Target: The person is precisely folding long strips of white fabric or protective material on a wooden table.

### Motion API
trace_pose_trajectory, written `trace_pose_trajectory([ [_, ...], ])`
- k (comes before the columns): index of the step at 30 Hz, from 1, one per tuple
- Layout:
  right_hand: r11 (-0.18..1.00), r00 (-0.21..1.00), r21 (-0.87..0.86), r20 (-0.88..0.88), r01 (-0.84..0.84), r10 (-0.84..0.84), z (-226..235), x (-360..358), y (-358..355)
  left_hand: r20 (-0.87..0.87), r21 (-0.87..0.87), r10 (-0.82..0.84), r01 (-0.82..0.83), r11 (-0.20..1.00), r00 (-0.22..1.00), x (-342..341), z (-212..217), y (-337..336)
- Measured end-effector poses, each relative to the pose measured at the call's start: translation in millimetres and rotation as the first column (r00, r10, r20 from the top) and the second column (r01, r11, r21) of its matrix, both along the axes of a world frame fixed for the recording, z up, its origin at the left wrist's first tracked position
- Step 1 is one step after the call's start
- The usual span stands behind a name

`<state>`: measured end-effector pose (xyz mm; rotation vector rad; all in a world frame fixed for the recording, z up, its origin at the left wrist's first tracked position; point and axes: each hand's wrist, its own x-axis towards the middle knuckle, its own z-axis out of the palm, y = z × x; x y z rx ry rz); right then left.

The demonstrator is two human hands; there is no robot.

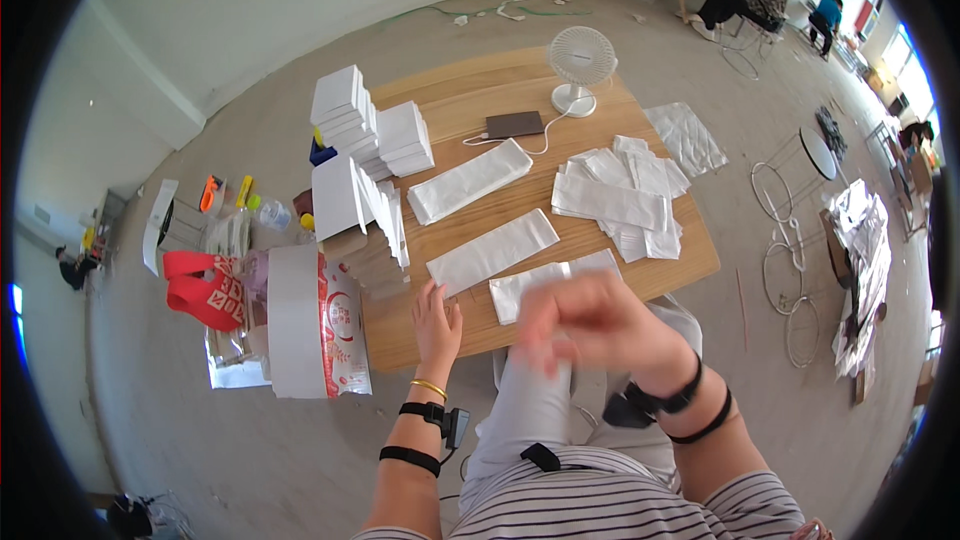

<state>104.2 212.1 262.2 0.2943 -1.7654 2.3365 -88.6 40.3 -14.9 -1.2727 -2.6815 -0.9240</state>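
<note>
My left hand rests on the wooden table with its fingers apart, the fingertips at the near left end of a flat white folded strip. It holds nothing that I can see. My right hand is raised above the table's near edge and smeared by motion, so its fingers do not show clearly. Below and behind it, another white strip lies partly covered. Farther off is a thicker white stack of strips. To the right, several white strips lie in a loose, crossed pile.
A white fan and a dark power bank with a cable stand at the back of the table. White box stacks rise on the left. A red-and-white bag stands at the left edge. Wire stools are on the right floor.
</note>
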Motion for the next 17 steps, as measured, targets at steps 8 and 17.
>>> trace_pose_trajectory([
  [8,0.888,0.806,0.185,-0.373,-0.421,0.46,77.4,5.0,-28.8,-0.091,-0.002,0.039,-0.04,0.999,0.995,8.0,-5.2,-0.5],
  [17,0.882,0.813,0.059,-0.361,-0.468,0.456,37.3,-3.7,-33.9,-0.098,-0.032,0.041,-0.044,0.998,0.994,7.6,-8.4,-2.9],
])
